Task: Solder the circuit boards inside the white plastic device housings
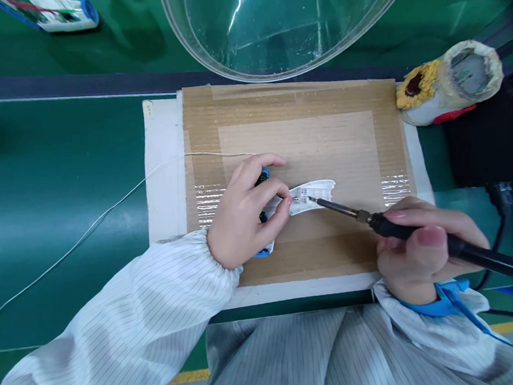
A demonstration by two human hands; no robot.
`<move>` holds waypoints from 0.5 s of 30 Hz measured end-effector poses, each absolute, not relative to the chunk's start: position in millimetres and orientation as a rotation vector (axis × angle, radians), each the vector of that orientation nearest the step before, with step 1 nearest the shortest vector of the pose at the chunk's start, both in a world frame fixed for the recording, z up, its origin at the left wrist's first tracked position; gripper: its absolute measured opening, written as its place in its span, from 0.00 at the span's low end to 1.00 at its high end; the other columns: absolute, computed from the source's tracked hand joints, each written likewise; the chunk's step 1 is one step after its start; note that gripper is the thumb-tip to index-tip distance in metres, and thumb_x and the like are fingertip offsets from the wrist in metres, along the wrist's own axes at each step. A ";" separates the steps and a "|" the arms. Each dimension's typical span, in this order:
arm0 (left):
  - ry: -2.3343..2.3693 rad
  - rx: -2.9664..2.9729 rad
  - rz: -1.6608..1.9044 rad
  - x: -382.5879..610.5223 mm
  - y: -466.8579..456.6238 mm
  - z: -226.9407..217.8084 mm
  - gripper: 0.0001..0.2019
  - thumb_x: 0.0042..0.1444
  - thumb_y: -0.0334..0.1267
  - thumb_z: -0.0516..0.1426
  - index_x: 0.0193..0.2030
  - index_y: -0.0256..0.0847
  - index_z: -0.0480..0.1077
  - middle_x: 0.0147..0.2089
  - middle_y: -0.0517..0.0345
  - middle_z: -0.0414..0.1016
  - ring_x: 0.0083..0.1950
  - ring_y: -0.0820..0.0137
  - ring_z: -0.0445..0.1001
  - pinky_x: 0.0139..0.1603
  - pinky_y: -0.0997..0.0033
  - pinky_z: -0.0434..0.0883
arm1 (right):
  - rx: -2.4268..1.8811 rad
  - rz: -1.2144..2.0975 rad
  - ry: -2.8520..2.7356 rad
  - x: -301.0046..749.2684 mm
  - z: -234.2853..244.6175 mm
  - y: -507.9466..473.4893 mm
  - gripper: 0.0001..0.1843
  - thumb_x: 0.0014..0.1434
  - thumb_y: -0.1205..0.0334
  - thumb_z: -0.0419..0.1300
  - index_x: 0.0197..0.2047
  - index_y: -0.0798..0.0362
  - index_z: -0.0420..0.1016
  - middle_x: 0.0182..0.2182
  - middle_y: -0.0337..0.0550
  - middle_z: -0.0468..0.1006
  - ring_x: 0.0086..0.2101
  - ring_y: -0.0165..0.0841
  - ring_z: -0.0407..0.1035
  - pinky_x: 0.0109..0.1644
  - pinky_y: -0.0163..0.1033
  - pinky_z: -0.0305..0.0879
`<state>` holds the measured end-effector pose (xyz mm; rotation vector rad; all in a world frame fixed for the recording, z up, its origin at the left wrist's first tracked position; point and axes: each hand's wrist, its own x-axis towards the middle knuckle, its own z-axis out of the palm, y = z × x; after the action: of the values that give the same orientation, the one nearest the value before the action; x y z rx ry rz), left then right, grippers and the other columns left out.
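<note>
Soldering iron (491,259) sits pen-style in the right hand (424,256), fingers and thumb closed round its black handle. The thin metal shaft (336,207) slants up and left, its tip at the small metal contacts (300,196) on a white plastic housing (315,196); whether tip and contacts actually touch cannot be told from this angle. Left hand (245,217) grasps the housing, fingers curled over it, and a blue end cap (264,252) shows below the fingers. The housing lies over the middle of a taped cardboard mat (294,105), its contact end pointing toward the iron; contact with the mat is hidden. Thin silver solder wire (106,214) crosses a white board (159,165) under the mat and runs to the left hand's fingers, its end hidden there. Both sleeves are white striped smock (114,313), with a blue wrist strap (440,299) at the right cuff. A clear plastic dome (282,22) stands beyond the mat, a round grimy holder with a yellow ring (449,83) at its far right corner, all on a green bench (55,144). Another white-and-blue assembly (68,14) lies at far left.
</note>
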<state>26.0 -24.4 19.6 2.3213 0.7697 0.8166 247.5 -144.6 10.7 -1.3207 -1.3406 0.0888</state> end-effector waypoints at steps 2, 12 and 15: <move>0.758 2.318 0.832 26.1 -24.5 19.1 0.06 0.69 0.29 0.57 0.40 0.41 0.74 0.62 0.41 0.75 0.65 0.56 0.75 0.66 0.50 0.72 | -1.250 0.014 -1.264 243.6 9.7 -138.9 0.14 0.75 0.47 0.62 0.49 0.46 0.85 0.20 0.31 0.71 0.14 0.27 0.61 0.19 0.38 0.60; 0.775 2.308 0.803 25.9 -24.7 19.0 0.07 0.68 0.29 0.56 0.40 0.42 0.74 0.63 0.43 0.74 0.66 0.58 0.74 0.68 0.51 0.72 | -1.592 0.216 -1.673 240.8 7.6 -131.7 0.30 0.66 0.66 0.72 0.68 0.43 0.73 0.55 0.42 0.86 0.59 0.41 0.79 0.62 0.47 0.81; 0.772 2.322 0.798 24.6 -24.5 19.6 0.07 0.68 0.29 0.57 0.40 0.42 0.74 0.63 0.44 0.75 0.65 0.56 0.74 0.67 0.49 0.72 | -1.603 0.196 -1.676 242.4 4.1 -131.7 0.30 0.66 0.66 0.72 0.69 0.43 0.72 0.55 0.42 0.86 0.57 0.41 0.81 0.59 0.44 0.82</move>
<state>24.6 -24.5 19.6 2.3222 0.7715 0.7984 242.4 -131.7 4.1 -1.6028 -1.6764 0.1963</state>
